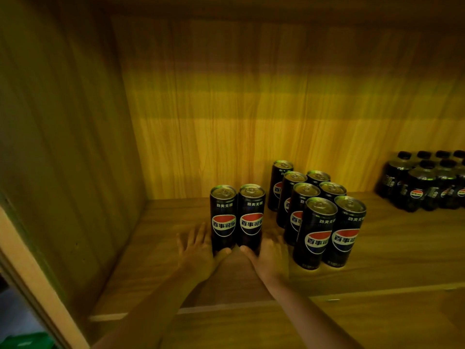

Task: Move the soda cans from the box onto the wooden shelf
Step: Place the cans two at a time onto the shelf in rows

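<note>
While two soda cans (234, 222) are touched at the base by straight, released fingers (197, 231) of the left hand (198, 250) and right hand (269, 255), nine are counted on the wooden shelf (390, 248); the box is unseen.

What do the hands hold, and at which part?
Nothing clearly gripped: left hand only touches the base of the left can, right hand that of the right can.

Bare shelf board (161, 222) lies open between the left side wall (63, 147) and the pair of cans (250, 222), and again between the block of seven cans (317, 215) and the bottles (425, 182) at far right. The narrow gap between pair and block is filled by the right hand (270, 253), while the left hand (195, 250) lies against the pair's left side
</note>
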`<state>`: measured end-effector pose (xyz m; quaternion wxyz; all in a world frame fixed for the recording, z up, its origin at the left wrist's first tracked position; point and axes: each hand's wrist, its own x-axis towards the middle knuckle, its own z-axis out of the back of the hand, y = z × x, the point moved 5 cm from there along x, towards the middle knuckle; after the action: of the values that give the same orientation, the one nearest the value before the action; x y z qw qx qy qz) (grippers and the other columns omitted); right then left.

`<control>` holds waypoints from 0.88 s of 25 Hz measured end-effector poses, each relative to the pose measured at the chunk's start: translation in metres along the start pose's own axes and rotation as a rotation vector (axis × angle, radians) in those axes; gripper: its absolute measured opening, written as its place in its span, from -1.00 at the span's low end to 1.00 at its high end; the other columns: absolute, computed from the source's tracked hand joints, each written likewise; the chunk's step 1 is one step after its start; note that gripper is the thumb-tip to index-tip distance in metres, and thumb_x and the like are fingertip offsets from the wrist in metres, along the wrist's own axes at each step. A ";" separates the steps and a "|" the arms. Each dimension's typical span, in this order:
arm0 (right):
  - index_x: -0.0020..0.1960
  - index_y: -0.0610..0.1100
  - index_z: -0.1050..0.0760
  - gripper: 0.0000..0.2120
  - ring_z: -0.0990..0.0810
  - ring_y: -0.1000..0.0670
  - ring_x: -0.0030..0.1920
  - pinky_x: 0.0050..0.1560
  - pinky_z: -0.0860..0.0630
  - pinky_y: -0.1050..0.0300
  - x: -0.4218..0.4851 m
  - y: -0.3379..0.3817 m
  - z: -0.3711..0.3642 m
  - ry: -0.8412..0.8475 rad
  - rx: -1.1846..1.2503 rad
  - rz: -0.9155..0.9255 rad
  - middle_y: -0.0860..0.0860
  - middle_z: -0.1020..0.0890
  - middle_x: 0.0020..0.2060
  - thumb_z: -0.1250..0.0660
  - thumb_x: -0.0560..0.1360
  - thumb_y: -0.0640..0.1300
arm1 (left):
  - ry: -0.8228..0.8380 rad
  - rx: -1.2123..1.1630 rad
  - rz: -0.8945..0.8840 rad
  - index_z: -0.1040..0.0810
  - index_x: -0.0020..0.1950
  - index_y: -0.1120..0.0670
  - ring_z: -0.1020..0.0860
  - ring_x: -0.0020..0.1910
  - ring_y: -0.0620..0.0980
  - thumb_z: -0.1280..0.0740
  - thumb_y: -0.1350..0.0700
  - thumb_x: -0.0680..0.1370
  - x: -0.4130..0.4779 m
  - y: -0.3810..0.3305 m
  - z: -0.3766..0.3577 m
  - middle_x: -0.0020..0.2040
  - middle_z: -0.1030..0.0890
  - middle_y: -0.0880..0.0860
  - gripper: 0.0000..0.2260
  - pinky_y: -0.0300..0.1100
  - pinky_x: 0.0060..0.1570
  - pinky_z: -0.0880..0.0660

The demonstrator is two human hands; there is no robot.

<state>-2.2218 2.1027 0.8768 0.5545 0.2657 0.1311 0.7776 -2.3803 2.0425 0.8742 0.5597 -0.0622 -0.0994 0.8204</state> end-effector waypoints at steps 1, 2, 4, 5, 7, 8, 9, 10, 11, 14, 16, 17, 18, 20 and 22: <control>0.18 -0.14 -0.45 -0.48 -0.39 -0.14 0.33 0.28 -0.38 -0.05 0.000 0.000 0.000 0.000 -0.004 -0.004 -0.10 -0.56 0.21 -0.30 0.39 0.21 | 0.007 0.001 -0.004 0.11 0.51 0.01 0.17 0.52 0.08 0.03 -0.35 0.47 0.001 0.001 -0.001 0.55 0.10 0.05 -0.27 0.23 0.42 0.26; 0.18 -0.14 -0.45 -0.48 -0.38 -0.14 0.33 0.28 -0.38 -0.05 0.000 0.000 0.001 -0.002 -0.008 -0.010 -0.10 -0.56 0.20 -0.30 0.39 0.21 | 0.018 0.000 -0.005 0.12 0.51 0.00 0.17 0.52 0.08 0.03 -0.36 0.47 0.002 0.002 -0.002 0.55 0.11 0.04 -0.26 0.24 0.42 0.26; 0.17 -0.14 -0.46 -0.47 -0.38 -0.15 0.33 0.28 -0.38 -0.05 0.000 -0.001 0.000 0.005 -0.011 -0.021 -0.11 -0.57 0.19 -0.29 0.39 0.22 | 0.035 0.000 -0.008 0.13 0.51 -0.01 0.17 0.52 0.08 0.03 -0.37 0.46 0.002 0.002 -0.003 0.55 0.12 0.04 -0.25 0.26 0.41 0.26; 0.16 -0.14 -0.46 -0.47 -0.38 -0.15 0.33 0.29 -0.37 -0.07 0.000 -0.001 -0.001 0.015 -0.010 -0.024 -0.11 -0.58 0.18 -0.29 0.39 0.23 | 0.034 0.004 -0.011 0.14 0.51 -0.01 0.17 0.52 0.08 0.03 -0.38 0.45 0.002 0.001 -0.003 0.55 0.12 0.05 -0.24 0.27 0.41 0.26; 0.15 -0.12 -0.47 -0.45 -0.40 -0.17 0.32 0.32 -0.35 -0.10 0.001 -0.001 -0.003 0.032 0.024 -0.024 -0.12 -0.59 0.17 -0.29 0.36 0.27 | 0.028 0.015 -0.010 0.17 0.51 0.01 0.17 0.52 0.09 0.02 -0.41 0.43 0.000 0.001 0.000 0.55 0.13 0.07 -0.19 0.26 0.41 0.25; 0.16 -0.11 -0.46 -0.42 -0.41 -0.17 0.32 0.34 -0.32 -0.11 0.000 0.000 -0.002 0.030 0.058 -0.028 -0.11 -0.59 0.17 -0.29 0.34 0.30 | 0.035 0.022 -0.003 0.18 0.51 0.03 0.17 0.52 0.09 0.01 -0.42 0.42 -0.003 0.002 0.002 0.55 0.15 0.07 -0.16 0.25 0.42 0.26; 0.20 -0.10 -0.44 -0.37 -0.41 -0.16 0.32 0.36 -0.30 -0.11 -0.001 0.000 0.000 0.020 0.092 -0.030 -0.10 -0.57 0.20 -0.31 0.32 0.31 | 0.044 0.033 0.006 0.19 0.51 0.06 0.18 0.52 0.08 0.00 -0.43 0.41 -0.006 0.004 0.004 0.55 0.16 0.08 -0.13 0.23 0.42 0.27; 0.26 -0.10 -0.39 -0.32 -0.39 -0.15 0.34 0.37 -0.29 -0.10 -0.003 0.000 0.004 0.010 0.120 -0.029 -0.09 -0.53 0.25 -0.33 0.30 0.30 | 0.051 0.048 0.012 0.18 0.51 0.08 0.18 0.52 0.08 -0.02 -0.43 0.40 -0.011 0.006 0.007 0.55 0.17 0.09 -0.12 0.22 0.41 0.28; 0.31 -0.09 -0.34 -0.30 -0.37 -0.14 0.35 0.37 -0.29 -0.07 -0.008 0.000 0.008 -0.003 0.138 -0.018 -0.07 -0.49 0.30 -0.34 0.31 0.28 | 0.048 0.056 0.013 0.18 0.51 0.09 0.18 0.52 0.07 -0.03 -0.42 0.40 -0.019 0.008 0.010 0.55 0.17 0.09 -0.11 0.20 0.41 0.28; 0.38 -0.10 -0.24 -0.34 -0.31 -0.09 0.40 0.38 -0.25 0.02 -0.028 0.003 0.021 -0.016 0.122 0.028 -0.05 -0.37 0.39 -0.31 0.39 0.19 | 0.006 0.024 -0.012 0.17 0.51 0.08 0.16 0.52 0.06 -0.07 -0.37 0.44 -0.043 0.013 0.021 0.55 0.14 0.09 -0.16 0.15 0.44 0.23; 0.39 -0.12 -0.23 -0.39 -0.24 -0.08 0.43 0.42 -0.24 0.01 -0.045 0.006 0.030 -0.011 0.067 0.053 -0.06 -0.32 0.42 -0.30 0.44 0.10 | -0.043 0.018 -0.044 0.17 0.51 0.07 0.12 0.53 0.07 -0.08 -0.34 0.46 -0.060 0.014 0.030 0.55 0.11 0.09 -0.19 0.13 0.44 0.21; 0.40 -0.12 -0.23 -0.40 -0.22 -0.08 0.44 0.42 -0.25 -0.02 -0.053 0.008 0.036 -0.018 0.030 0.080 -0.06 -0.30 0.43 -0.30 0.45 0.07 | -0.069 0.025 -0.060 0.17 0.51 0.07 0.11 0.53 0.07 -0.08 -0.33 0.47 -0.067 0.015 0.035 0.55 0.09 0.09 -0.20 0.11 0.44 0.21; 0.40 -0.13 -0.22 -0.40 -0.21 -0.08 0.45 0.42 -0.25 -0.04 -0.060 0.013 0.043 -0.030 -0.006 0.112 -0.06 -0.29 0.43 -0.30 0.45 0.05 | -0.089 0.037 -0.074 0.17 0.51 0.07 0.10 0.53 0.07 -0.08 -0.32 0.48 -0.075 0.016 0.040 0.55 0.08 0.09 -0.21 0.08 0.45 0.21; 0.41 -0.14 -0.22 -0.40 -0.20 -0.09 0.45 0.44 -0.21 -0.05 -0.074 0.028 0.059 -0.048 -0.078 0.204 -0.07 -0.28 0.44 -0.30 0.45 0.04 | -0.112 0.081 -0.097 0.15 0.51 0.07 0.09 0.53 0.06 -0.07 -0.31 0.48 -0.090 0.018 0.050 0.55 0.06 0.09 -0.22 0.05 0.46 0.19; 0.42 -0.14 -0.19 -0.39 -0.19 -0.10 0.46 0.46 -0.17 -0.06 -0.089 0.047 0.073 -0.031 -0.172 0.302 -0.08 -0.25 0.45 -0.27 0.46 0.06 | -0.134 0.135 -0.106 0.14 0.51 0.09 0.06 0.52 0.06 -0.05 -0.32 0.48 -0.108 0.016 0.059 0.55 0.05 0.09 -0.22 0.03 0.47 0.18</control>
<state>-2.1963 1.9961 0.9369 0.4538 0.2462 0.0141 0.8563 -2.3677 1.9305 0.9267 0.5971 0.0361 -0.0844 0.7969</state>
